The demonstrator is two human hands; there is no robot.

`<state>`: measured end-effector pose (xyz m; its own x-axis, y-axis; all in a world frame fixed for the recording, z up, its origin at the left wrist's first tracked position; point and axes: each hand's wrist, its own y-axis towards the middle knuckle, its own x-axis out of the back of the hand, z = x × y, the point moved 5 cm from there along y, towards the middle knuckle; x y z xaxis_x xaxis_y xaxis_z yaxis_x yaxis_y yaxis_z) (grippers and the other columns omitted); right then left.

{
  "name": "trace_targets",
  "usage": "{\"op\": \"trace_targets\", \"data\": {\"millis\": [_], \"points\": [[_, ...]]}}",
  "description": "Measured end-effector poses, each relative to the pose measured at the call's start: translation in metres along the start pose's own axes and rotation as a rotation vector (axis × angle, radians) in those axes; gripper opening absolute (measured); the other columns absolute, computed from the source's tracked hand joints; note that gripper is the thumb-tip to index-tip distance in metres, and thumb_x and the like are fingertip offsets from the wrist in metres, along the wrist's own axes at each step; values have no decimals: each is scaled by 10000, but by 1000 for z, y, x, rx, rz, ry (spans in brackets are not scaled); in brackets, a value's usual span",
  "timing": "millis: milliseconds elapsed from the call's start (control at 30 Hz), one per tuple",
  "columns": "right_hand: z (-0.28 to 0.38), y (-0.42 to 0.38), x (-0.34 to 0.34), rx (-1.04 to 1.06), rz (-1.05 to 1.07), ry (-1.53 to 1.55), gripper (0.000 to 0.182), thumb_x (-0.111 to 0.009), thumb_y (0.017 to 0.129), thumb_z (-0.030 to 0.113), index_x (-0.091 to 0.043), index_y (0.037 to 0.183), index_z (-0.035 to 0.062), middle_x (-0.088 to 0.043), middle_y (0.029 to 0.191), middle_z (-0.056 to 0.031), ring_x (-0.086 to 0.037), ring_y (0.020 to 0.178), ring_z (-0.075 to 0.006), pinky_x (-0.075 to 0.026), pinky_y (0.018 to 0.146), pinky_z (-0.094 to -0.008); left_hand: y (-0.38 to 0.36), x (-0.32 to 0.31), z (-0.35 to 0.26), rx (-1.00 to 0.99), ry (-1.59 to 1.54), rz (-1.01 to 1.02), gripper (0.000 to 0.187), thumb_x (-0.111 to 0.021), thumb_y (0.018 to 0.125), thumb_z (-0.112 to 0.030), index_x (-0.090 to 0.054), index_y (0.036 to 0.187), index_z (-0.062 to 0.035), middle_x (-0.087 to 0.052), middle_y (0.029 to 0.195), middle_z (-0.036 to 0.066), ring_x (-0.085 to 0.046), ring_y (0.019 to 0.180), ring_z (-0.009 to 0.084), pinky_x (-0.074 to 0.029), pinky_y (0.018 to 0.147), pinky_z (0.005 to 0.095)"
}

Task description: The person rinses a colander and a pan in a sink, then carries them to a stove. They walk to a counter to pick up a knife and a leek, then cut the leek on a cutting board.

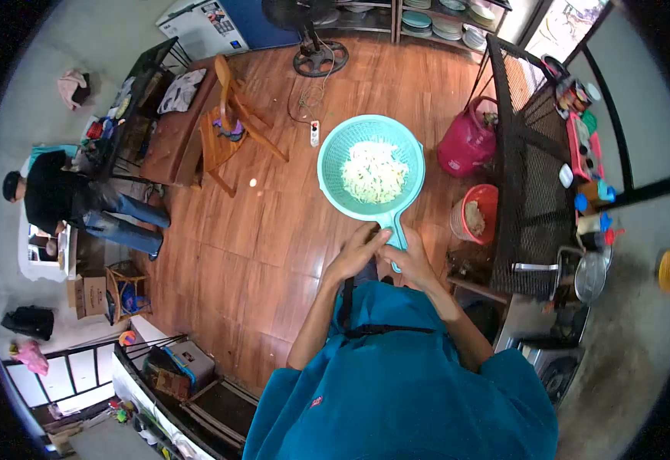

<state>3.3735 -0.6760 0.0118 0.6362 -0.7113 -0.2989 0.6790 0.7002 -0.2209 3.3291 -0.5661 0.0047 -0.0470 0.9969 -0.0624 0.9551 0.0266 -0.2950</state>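
Observation:
A light turquoise plastic colander with a long handle is held out in front of my body, above the tiled floor. Inside it lies a heap of finely shredded pale green and white vegetable, which looks like cabbage. My left hand is closed at the left of the handle, near where it joins the bowl. Fingers of my right hand wrap the handle from the other side, its thumb lying across the top. Both hands touch the handle, and some fingertips are hidden beneath it.
On the right stand a pink gas cylinder, a red bucket and a black mesh rack. A wooden chair, a power strip and a fan are ahead. Another person stands at the left wall.

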Motion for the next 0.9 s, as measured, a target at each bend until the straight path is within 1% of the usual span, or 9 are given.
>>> {"op": "trace_targets", "data": {"millis": [233,333,500,567,600,667,767,833,900], "points": [[41,174,49,48,110,-173,282,-668,849,162,-557,1078,41,-550,767,7,-513,599,-83,-420,529,-230,139,129,-13,-211,-435,-382,743,-373,932,-550,-248,1419,-3,-387,1396,143,-440,1241,279,-338,1034,431],[72,243,65,-138,191,-169,292,-664,860,179,-544,1078,25,-551,778,2,-521,597,-89,-431,525,-236,237,193,-32,-296,-829,-322,640,-377,960,-481,-229,1438,-82,-390,1396,110,-410,1257,233,-338,1035,404],[114,351,118,-207,136,-252,354,-647,877,250,-545,1118,10,-581,812,-53,-568,637,-105,-473,552,-258,393,240,-70,-38,-594,-357,513,-488,949,-366,-433,1288,15,-534,1226,123,-534,1085,199,-423,940,338],[117,400,163,-256,-188,-404,390,-652,861,248,-550,1135,-10,-624,896,-130,-618,719,-177,-504,638,-319,452,236,-117,-161,-342,-387,501,-484,956,-336,-421,1290,32,-534,1209,115,-534,1074,198,-420,938,329],[105,423,180,-252,-192,-397,390,-652,861,248,-550,1135,-10,-624,896,-130,-618,719,-177,-504,638,-319,483,237,-122,-161,-334,-383,501,-484,956,-336,-421,1290,32,-534,1209,115,-534,1074,198,-420,938,329],[115,470,224,222,-487,-675,345,-660,815,132,-563,1115,-9,-662,889,-137,-641,690,-247,-504,654,-361,552,236,-127,-165,-330,-307,502,-468,964,-327,-400,1308,33,-508,1225,119,-499,1115,196,-381,977,326],[173,526,285,168,-636,-919,294,-652,813,119,-584,1071,-4,-650,941,-218,-651,775,-336,-500,692,-397,658,233,-161,-283,-217,-172,506,-451,971,-336,-385,1328,16,-473,1271,120,-452,1172,192,-336,1016,325],[236,587,312,111,-675,-752,243,-637,823,120,-598,1034,5,-632,919,-245,-634,841,-377,-487,710,-423,730,247,-200,-370,-245,-205,510,-436,976,-339,-370,1350,2,-454,1302,106,-423,1207,191,-305,1038,328],[259,641,362,393,-760,-982,225,-622,837,127,-596,1021,1,-635,906,-235,-621,859,-397,-478,707,-446,798,280,-189,-176,-297,-323,486,-503,958,-243,-370,1359,-2,-447,1319,115,-400,1233,184,-301,1040,302]]}}
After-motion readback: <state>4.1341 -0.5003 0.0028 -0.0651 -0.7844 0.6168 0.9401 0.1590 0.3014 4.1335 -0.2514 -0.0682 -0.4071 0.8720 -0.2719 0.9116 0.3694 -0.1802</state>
